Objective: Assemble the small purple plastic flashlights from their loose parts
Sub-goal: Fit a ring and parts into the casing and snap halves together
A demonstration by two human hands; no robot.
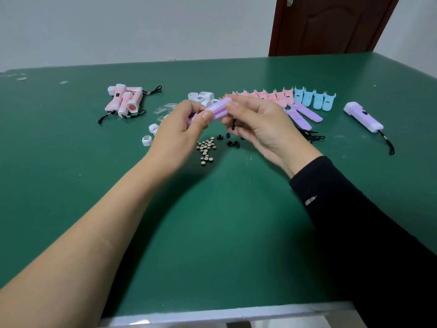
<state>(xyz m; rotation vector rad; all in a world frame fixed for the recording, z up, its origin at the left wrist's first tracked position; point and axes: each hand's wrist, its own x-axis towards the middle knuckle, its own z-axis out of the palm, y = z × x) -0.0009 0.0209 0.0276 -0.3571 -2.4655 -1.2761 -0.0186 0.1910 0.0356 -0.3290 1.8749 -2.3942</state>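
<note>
We pinch the purple flashlight body (216, 109) above the table (212, 221) with both hands, left hand (179, 131) and right hand (257, 124); we should align its halves squarely before pressing.

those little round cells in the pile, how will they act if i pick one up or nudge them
The cells are small flat discs, so probably fiddly to pinch off the flat table. They lie loose in a cluster, so a nudge would likely scatter them; any on edge might roll.
</note>
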